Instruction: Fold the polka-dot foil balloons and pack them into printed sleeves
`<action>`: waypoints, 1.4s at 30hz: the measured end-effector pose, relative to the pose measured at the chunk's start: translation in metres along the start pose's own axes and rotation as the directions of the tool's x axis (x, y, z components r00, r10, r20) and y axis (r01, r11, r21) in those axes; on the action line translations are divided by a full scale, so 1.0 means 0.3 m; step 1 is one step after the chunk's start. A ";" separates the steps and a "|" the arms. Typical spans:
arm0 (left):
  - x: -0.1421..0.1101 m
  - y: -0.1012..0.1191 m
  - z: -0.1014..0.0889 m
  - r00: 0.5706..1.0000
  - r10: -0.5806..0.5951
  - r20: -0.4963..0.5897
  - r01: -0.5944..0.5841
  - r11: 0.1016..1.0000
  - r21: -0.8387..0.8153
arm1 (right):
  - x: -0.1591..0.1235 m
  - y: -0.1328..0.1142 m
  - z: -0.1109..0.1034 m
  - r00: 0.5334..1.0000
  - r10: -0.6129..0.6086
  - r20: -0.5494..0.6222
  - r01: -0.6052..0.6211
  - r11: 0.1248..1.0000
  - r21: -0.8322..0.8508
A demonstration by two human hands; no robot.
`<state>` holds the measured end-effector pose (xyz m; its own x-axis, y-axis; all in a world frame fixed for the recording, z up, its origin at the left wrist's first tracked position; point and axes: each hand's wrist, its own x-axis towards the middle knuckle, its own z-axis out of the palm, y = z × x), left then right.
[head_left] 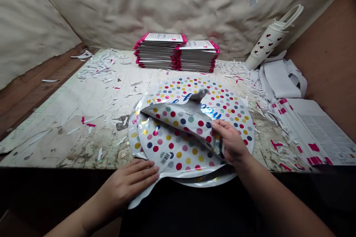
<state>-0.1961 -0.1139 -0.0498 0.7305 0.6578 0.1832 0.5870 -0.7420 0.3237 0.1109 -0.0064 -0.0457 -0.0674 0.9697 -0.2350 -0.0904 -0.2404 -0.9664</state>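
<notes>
Several flat, round foil balloons (241, 118) with coloured dots and blue lettering lie in a pile at the table's front edge. On top, a dotted foil balloon (180, 118) is partly folded over, showing a barcode and a grey tail that points away from me. My right hand (232, 142) pinches the right end of this fold between thumb and fingers. Stretched flat, my left hand (136, 177) rests on the lower left of the pile, beside the barcode and over a white tail that hangs past the edge.
Two stacks of pink-edged packets (160, 50) stand at the back. A white tumbler (264, 46) with hearts leans at the right, near curled white paper (280, 77) and a printed sheet (330, 129). Paper scraps (102, 64) litter the worn table (63, 100).
</notes>
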 end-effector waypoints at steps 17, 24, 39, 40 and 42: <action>0.145 -0.236 -0.002 0.972 -0.131 0.195 0.143 0.989 -0.048 | -0.153 0.126 -0.297 0.937 -0.327 0.127 0.156 0.066 -0.985; 0.129 -0.277 -0.019 0.960 -0.220 0.173 0.214 0.975 0.054 | -0.056 0.092 -0.471 0.904 -0.266 0.333 0.399 0.250 -0.882; 0.496 -0.289 -0.058 0.873 -0.461 -0.161 0.487 0.800 0.350 | 0.484 -0.098 -0.459 0.976 -0.121 -0.182 -0.090 0.535 -0.840; 0.480 -0.263 -0.031 0.904 -0.420 -0.085 0.422 0.840 0.340 | 0.492 -0.102 -0.456 0.969 -0.127 -0.214 -0.122 0.504 -0.855; 0.441 -0.228 0.020 0.897 -0.439 0.040 0.406 0.858 0.313 | 0.484 -0.117 -0.423 0.942 -0.187 -0.278 -0.177 0.427 -0.887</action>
<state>-0.1374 0.0231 -0.0532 0.4118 0.9112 -0.0150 0.9099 -0.4102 0.0614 0.2303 0.1484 -0.0590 0.2301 0.9707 -0.0693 0.8542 -0.2356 -0.4634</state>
